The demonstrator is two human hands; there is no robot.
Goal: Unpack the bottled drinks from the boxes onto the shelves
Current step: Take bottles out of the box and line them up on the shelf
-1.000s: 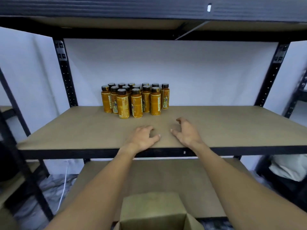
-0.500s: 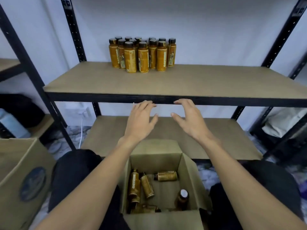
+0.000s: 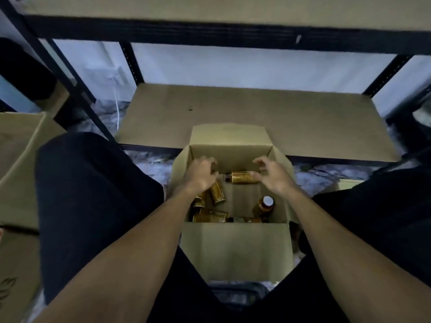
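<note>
Two hands were down inside the open box (image 3: 233, 248), which sat on the floor between the person's knees (image 3: 93, 194). Half a second before, both hands were up high, flat and open, by the front edge of the top shelf (image 3: 210, 33). Since then they had dropped into the box.

The left hand (image 3: 200, 174) was at the left side of the box with its fingers curled down. I could not tell if it held anything, because the hand hid its own fingertips. The right hand (image 3: 274, 176) was over the right end of a lying bottle (image 3: 240, 177) near the far wall of the box. Its fingers were bent and spread, not closed round the bottle. The two hands were apart, with the lying bottle between them.

More drinks were in the box. A tipped bottle (image 3: 218, 194) lay just under the left hand. A standing bottle (image 3: 265, 205) had its cap up at the right. A heap of bottles (image 3: 210, 216) lay along the near wall. They all lay as they did before.

The view had tipped down, so only the front edge of the top shelf showed. The lower shelf (image 3: 233, 113) was behind the box, and a second box (image 3: 16, 159) stood at the left
</note>
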